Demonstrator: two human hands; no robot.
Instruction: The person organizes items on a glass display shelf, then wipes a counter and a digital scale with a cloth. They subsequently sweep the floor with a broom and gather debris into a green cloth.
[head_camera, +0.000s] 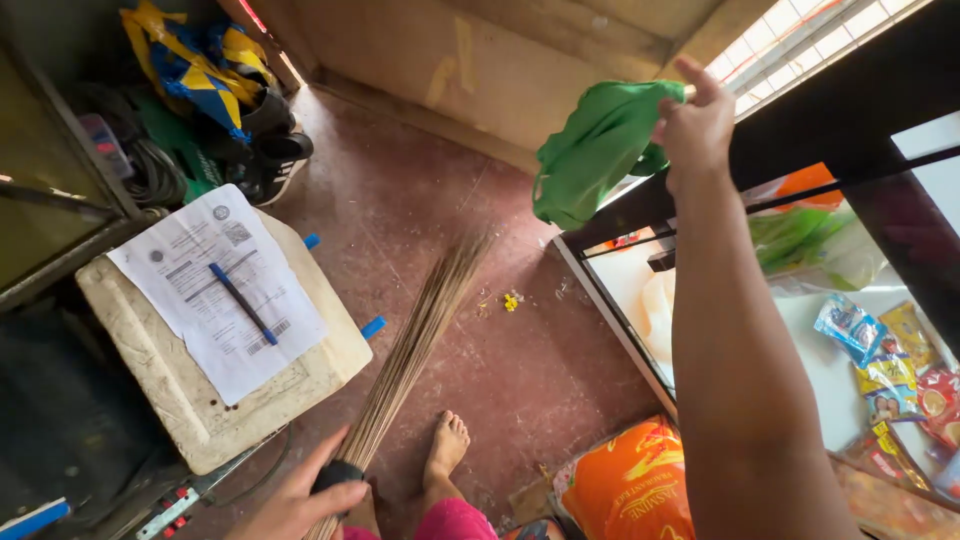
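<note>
Green cloth (600, 150), crumpled, held up high in the right hand (697, 125); fingers closed around its top edge, thumb raised. The cloth hangs down from the grip, just above the dark top edge of a glass display case (640, 205) on the right. Right forearm runs long up the right side of the view.

Left hand (300, 495) low at the bottom edge, wrapped around the black-bound handle end of a stick broom (420, 335). Grip closed on the handle. Broom bristles, thin brown twigs, slant up and to the right across the floor, tips fanned out near the middle of the view.

Floor (400, 200) reddish-brown, worn, speckled. Small yellow scrap (511, 301) lies just past the bristle tips, near the case's lower corner. One bare foot (447, 445) on the floor beside the broom's lower part; pink trouser leg below it.

Left of the broom: a pale, pitted foam box (180, 390), with a printed paper sheet (220, 285) lying on its lid and a dark blue pen (240, 300) laid diagonally on the sheet. Blue clips show at the box's right side.

Upper left corner: a blue and yellow bag (195, 60), black shoes (275, 150) beneath it, coiled dark cable nearby.

Inside the glass case: colourful snack packets (885, 365) on a white shelf. An orange sack (630, 485) stands on the floor at the foot of the case, bottom right.
</note>
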